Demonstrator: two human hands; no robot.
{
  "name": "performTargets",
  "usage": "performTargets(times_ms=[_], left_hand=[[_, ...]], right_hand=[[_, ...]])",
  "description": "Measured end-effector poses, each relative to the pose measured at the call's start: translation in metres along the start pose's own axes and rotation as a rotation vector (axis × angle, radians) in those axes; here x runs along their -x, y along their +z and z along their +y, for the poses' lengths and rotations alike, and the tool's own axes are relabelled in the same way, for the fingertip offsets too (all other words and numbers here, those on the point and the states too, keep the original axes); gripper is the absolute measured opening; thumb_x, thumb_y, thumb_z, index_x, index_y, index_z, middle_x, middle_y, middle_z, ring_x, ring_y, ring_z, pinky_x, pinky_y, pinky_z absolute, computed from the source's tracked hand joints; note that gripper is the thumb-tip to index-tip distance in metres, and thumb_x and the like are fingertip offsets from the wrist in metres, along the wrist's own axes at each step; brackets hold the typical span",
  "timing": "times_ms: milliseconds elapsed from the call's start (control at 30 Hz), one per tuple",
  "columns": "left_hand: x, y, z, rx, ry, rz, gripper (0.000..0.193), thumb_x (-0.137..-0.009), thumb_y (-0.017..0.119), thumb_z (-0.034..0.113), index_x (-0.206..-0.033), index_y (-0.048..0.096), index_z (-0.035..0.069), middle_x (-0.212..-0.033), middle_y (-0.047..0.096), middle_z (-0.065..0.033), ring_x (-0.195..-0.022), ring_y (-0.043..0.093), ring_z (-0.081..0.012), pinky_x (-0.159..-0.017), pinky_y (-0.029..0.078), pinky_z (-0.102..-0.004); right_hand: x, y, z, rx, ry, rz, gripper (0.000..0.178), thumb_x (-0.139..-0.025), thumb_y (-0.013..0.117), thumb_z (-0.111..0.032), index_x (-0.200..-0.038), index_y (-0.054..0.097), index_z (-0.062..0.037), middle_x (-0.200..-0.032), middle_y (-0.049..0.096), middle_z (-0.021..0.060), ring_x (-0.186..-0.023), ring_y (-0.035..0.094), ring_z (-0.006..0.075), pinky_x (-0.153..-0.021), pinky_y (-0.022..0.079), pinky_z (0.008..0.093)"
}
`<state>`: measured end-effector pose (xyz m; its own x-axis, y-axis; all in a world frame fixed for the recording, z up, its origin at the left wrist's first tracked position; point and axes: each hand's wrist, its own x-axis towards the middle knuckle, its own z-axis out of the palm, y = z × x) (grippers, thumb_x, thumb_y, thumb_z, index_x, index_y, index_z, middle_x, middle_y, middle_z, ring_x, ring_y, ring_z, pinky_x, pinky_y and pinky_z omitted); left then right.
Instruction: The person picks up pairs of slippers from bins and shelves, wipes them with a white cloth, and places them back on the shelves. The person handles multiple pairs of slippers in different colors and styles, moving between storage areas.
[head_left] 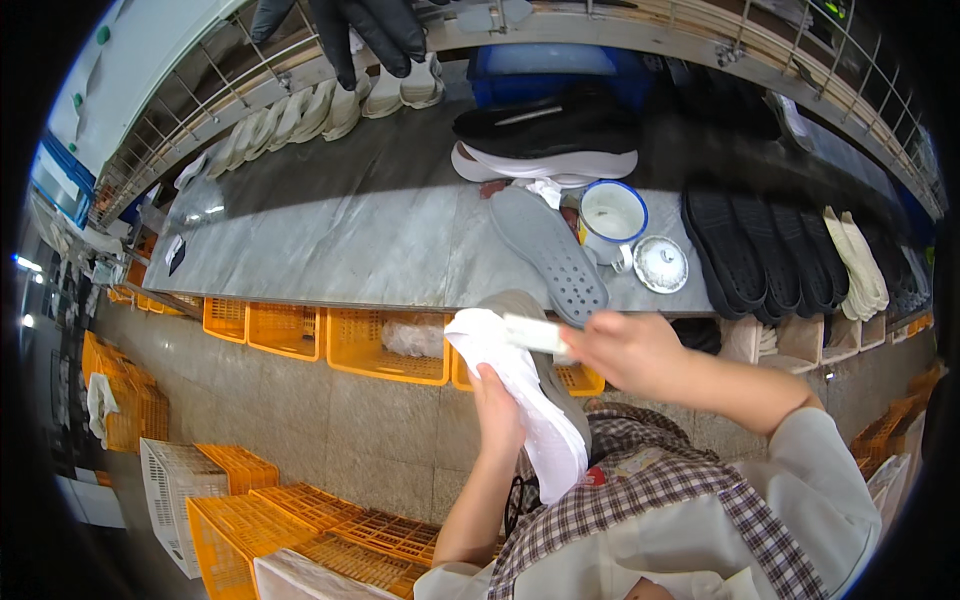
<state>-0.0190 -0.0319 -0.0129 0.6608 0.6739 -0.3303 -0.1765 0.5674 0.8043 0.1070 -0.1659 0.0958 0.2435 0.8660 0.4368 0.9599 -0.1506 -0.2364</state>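
Observation:
My left hand (497, 412) is closed around a shoe with a white sole (533, 410) and a grey upper (572, 402), tilted with the sole toward me. Its toe end is by the table's front edge. In my right hand (630, 348) is a small white flat-ended tool (536, 334), a brush perhaps; it is blurred. The tool's tip is at the sole near the toe; I cannot tell whether it touches. Just beyond lies a grey sole with holes (550, 255). Beside that stand a white enamel mug (613, 213) with a blue rim and its lid (661, 264).
A black shoe with white sole (545, 130) lies at the table's back. Black soles (740, 255) and cream soles (855, 265) line the right, pale shoe pieces (345, 108) the back left. A black glove (370, 40) hangs over the rack. Orange crates (385, 368) sit below.

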Motion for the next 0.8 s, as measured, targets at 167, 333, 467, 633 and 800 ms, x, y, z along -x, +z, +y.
performTargets(times_ms=[167, 333, 467, 633, 800], left_hand=[[-0.0006, 0.0000, -0.0028, -0.012, -0.027, -0.023, 0.046, -0.103, 0.023, 0.030, -0.142, 0.021, 0.005, -0.137, 0.039, -0.0168, -0.125, 0.043, -0.0259, -0.104, 0.035, -0.0382], [0.0020, 0.0014, -0.0014, -0.007, 0.009, -0.008, 0.047, -0.103, 0.024, 0.031, -0.142, 0.020, 0.004, -0.137, 0.039, -0.0162, -0.123, 0.044, -0.0248, -0.103, 0.036, -0.0370], [0.0017, 0.0039, -0.0006, -0.033, 0.002, -0.008, 0.047, -0.103, 0.025, 0.031, -0.142, 0.021, 0.004, -0.137, 0.039, -0.0162, -0.122, 0.044, -0.0244, -0.102, 0.037, -0.0370], [0.0001, 0.0049, -0.0007, -0.039, -0.001, -0.028, 0.046, -0.103, 0.025, 0.031, -0.141, 0.021, 0.004, -0.136, 0.040, -0.0162, -0.122, 0.044, -0.0244, -0.102, 0.037, -0.0374], [0.0001, 0.0052, 0.0001, -0.016, 0.007, -0.028, 0.046, -0.103, 0.025, 0.032, -0.141, 0.020, 0.006, -0.135, 0.041, -0.0154, -0.122, 0.045, -0.0248, -0.102, 0.037, -0.0379]], right_hand=[[0.0003, -0.0006, 0.0045, 0.071, 0.015, -0.022, 0.026, -0.080, 0.066, -0.023, -0.103, 0.065, -0.0105, -0.069, 0.052, 0.0021, -0.049, 0.056, 0.0178, -0.041, 0.045, 0.0297], [-0.0020, -0.0020, 0.0064, 0.051, -0.057, -0.014, 0.027, -0.079, 0.065, -0.022, -0.104, 0.065, -0.0112, -0.070, 0.052, 0.0024, -0.047, 0.055, 0.0178, -0.040, 0.045, 0.0300], [-0.0040, -0.0039, 0.0073, 0.071, -0.065, 0.010, 0.026, -0.080, 0.065, -0.022, -0.104, 0.065, -0.0115, -0.071, 0.052, 0.0026, -0.046, 0.054, 0.0170, -0.038, 0.044, 0.0301], [-0.0022, -0.0057, 0.0075, 0.104, -0.064, -0.013, 0.026, -0.079, 0.068, -0.021, -0.103, 0.067, -0.0109, -0.070, 0.051, 0.0011, -0.045, 0.053, 0.0155, -0.038, 0.043, 0.0287], [0.0005, -0.0051, 0.0076, 0.070, -0.159, 0.079, 0.027, -0.080, 0.064, -0.023, -0.104, 0.066, -0.0108, -0.070, 0.051, 0.0020, -0.046, 0.054, 0.0157, -0.038, 0.043, 0.0285]])
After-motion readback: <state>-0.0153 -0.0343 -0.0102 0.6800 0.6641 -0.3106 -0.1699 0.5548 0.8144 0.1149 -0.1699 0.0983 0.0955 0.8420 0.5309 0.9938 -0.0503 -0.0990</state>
